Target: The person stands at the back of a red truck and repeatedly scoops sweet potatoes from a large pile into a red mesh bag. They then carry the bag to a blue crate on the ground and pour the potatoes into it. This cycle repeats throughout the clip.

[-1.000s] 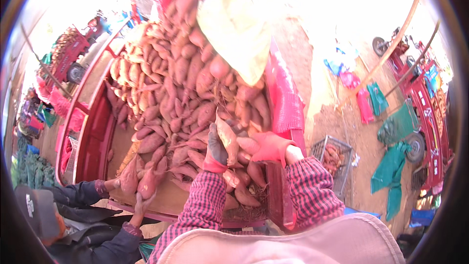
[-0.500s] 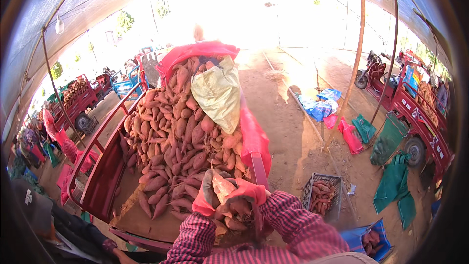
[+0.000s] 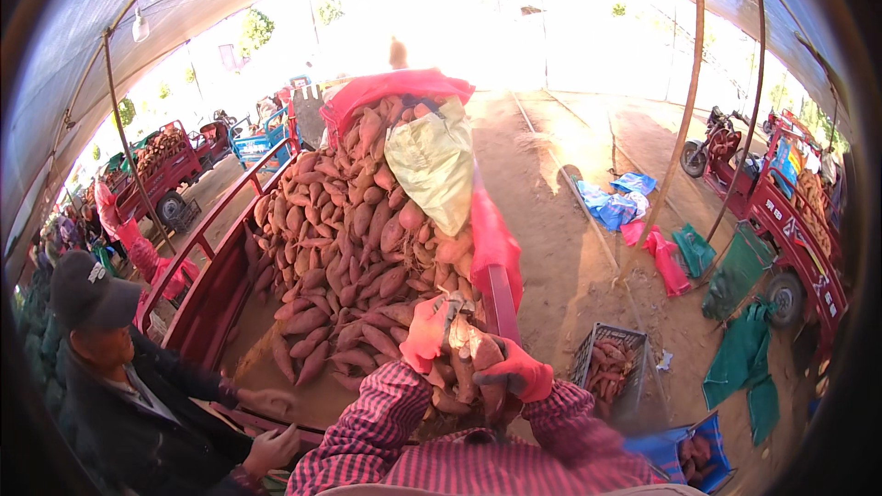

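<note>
My left hand (image 3: 424, 335), in a red glove with dark grey parts, is closed on a sweet potato (image 3: 459, 338) near the front right corner of the cart bed. Across from it, my right hand (image 3: 522, 372), gloved the same way, grips a sweet potato (image 3: 485, 349) with its fingers curled over the top. More sweet potatoes sit bunched just under both hands, partly hidden by the gloves. Beyond them rises a large heap of reddish sweet potatoes (image 3: 354, 239) in the red cart (image 3: 197, 331). A pale yellow sack (image 3: 432, 165) lies on the heap's right side.
At my left stands a person in a dark cap and jacket (image 3: 138, 395), hands near the cart's edge. To my right are a crate of sweet potatoes (image 3: 611, 363), a blue container (image 3: 694, 450) and green net bags (image 3: 744, 358). Poles (image 3: 675, 147) hold up the canopy.
The view has shifted, and the co-worker at left has come further into it, both hands now showing. My hands have moved a little apart, with the right lower around the sweet potatoes.
</note>
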A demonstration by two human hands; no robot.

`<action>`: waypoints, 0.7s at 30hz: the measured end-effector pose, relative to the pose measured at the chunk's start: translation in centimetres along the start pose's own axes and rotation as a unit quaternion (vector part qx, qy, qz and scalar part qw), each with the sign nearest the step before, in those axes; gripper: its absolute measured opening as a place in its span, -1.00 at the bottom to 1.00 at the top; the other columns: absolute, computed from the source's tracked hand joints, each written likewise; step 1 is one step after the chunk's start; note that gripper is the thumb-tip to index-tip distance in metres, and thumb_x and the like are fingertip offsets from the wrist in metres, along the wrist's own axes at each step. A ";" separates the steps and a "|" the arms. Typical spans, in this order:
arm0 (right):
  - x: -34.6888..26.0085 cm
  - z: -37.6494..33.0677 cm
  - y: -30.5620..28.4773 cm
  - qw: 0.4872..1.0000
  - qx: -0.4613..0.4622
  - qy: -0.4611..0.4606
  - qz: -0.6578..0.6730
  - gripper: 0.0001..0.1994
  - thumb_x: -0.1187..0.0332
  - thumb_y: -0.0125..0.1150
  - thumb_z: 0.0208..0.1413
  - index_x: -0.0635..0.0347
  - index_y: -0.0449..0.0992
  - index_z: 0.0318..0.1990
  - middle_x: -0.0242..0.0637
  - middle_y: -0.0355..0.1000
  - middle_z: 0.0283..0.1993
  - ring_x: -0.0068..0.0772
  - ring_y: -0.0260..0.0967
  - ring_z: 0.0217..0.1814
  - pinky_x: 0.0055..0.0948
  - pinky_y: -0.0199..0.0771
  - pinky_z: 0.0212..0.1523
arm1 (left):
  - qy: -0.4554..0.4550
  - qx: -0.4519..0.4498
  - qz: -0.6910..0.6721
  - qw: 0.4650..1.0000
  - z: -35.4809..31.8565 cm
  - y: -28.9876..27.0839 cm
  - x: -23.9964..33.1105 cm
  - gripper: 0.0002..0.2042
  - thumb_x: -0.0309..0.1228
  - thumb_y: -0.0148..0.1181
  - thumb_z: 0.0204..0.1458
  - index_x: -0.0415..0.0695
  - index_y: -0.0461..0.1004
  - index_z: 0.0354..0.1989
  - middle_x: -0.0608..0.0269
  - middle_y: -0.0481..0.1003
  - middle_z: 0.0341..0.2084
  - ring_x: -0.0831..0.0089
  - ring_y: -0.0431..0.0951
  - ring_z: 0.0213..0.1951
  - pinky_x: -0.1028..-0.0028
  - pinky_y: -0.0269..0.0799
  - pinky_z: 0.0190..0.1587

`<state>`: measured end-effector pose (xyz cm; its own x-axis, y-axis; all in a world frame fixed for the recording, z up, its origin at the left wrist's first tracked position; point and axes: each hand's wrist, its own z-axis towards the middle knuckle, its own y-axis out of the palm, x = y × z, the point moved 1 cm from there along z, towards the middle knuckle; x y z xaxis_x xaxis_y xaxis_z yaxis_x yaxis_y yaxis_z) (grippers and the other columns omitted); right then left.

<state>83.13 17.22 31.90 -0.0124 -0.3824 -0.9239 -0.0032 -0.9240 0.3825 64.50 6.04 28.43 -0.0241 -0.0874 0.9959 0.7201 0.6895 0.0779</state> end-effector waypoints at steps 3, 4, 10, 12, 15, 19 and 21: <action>-0.3 -0.7 0.5 0.994 0.052 -0.001 0.097 -0.52 0.40 0.39 0.02 0.27 0.49 0.14 -0.38 0.51 -0.02 -0.49 0.46 0.03 -0.42 0.44 0.10 | 0.421 0.204 0.371 0.802 0.9 1.5 0.0 -0.71 -0.28 0.08 0.35 -0.21 0.54 0.07 0.07 0.59 -0.10 0.34 0.60 -0.14 0.42 0.50 -0.05; -0.4 -0.9 0.6 0.993 0.080 -0.028 0.085 -0.52 0.39 0.39 0.02 0.27 0.49 0.13 -0.37 0.50 -0.01 -0.48 0.45 0.05 -0.41 0.44 0.11 | 0.332 0.169 0.276 0.886 1.4 1.8 -0.1 -0.69 -0.27 0.10 0.35 -0.21 0.52 0.10 0.10 0.58 -0.09 0.34 0.59 -0.13 0.40 0.51 -0.04; -1.7 -2.6 -2.4 0.952 0.216 -0.164 0.143 -0.46 0.36 0.39 0.01 0.25 0.44 0.18 -0.29 0.47 0.03 -0.36 0.42 0.14 -0.37 0.41 0.18 | -0.051 -0.043 -0.142 0.988 1.5 2.8 0.0 -0.39 0.16 0.02 0.31 -0.21 0.49 0.14 0.17 0.61 -0.11 0.31 0.64 -0.13 0.31 0.55 -0.05; -1.9 -3.7 -3.5 0.936 0.241 -0.211 0.147 -0.46 0.38 0.38 0.02 0.24 0.42 0.19 -0.27 0.47 0.03 -0.32 0.43 0.14 -0.34 0.42 0.18 | -0.130 -0.141 -0.151 0.970 0.9 3.6 -0.1 -0.32 0.27 -0.07 0.30 -0.23 0.51 0.06 0.10 0.61 -0.12 0.29 0.67 -0.16 0.33 0.59 -0.15; -1.8 -5.2 -4.2 0.920 0.255 -0.262 0.141 -0.48 0.42 0.36 0.02 0.24 0.40 0.18 -0.21 0.48 0.04 -0.26 0.46 0.12 -0.30 0.44 0.19 | -0.169 -0.202 -0.074 0.962 -0.8 6.1 -0.7 -0.42 0.14 -0.06 0.37 -0.24 0.53 -0.02 0.13 0.63 -0.23 0.29 0.66 -0.29 0.37 0.59 -0.26; -0.8 -7.0 -4.2 0.913 0.274 -0.270 0.138 -0.47 0.41 0.36 0.03 0.25 0.38 0.18 -0.15 0.48 0.05 -0.21 0.47 0.15 -0.25 0.45 0.22 | -0.234 -0.207 -0.024 0.950 -2.6 9.9 -0.1 -0.55 -0.03 0.02 0.39 -0.24 0.55 -0.02 0.21 0.62 -0.35 0.43 0.61 -0.42 0.47 0.52 -0.41; 0.0 -8.2 -4.8 0.905 0.281 -0.279 0.154 -0.47 0.41 0.35 0.04 0.25 0.37 0.19 -0.11 0.49 0.06 -0.18 0.48 0.16 -0.23 0.47 0.22 | -0.209 -0.195 -0.029 0.958 -3.7 12.0 0.4 -0.62 -0.10 0.07 0.39 -0.20 0.56 0.00 0.29 0.58 -0.42 0.59 0.54 -0.48 0.58 0.40 -0.52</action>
<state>91.36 21.55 29.95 -0.6020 -0.4135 -0.6831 -0.4199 -0.5637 0.7113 75.70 11.62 29.56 -0.2887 0.2337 0.9285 0.9117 0.3632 0.1921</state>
